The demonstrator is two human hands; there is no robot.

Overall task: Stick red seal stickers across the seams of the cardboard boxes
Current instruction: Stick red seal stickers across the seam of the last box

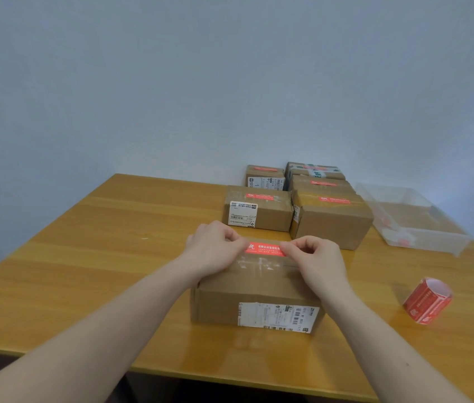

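Red seal sticker (264, 249) flat on nearest cardboard box (256, 298), between my hands, my left hand (215, 248) pinching its left end, my right hand (314, 257) pinching its right end

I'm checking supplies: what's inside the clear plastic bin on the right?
Through the clear plastic bin's wall, a few small red-and-white scraps lie near its front corner; they're too blurred to identify.

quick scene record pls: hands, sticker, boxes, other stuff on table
left hand: pinches sticker's left end
right hand: pinches sticker's right end
sticker: red, on top of near box, far edge
near box: label on front face
back boxes: five, each with a red sticker on top
roll: red stickers, right of near box
bin: clear, far right
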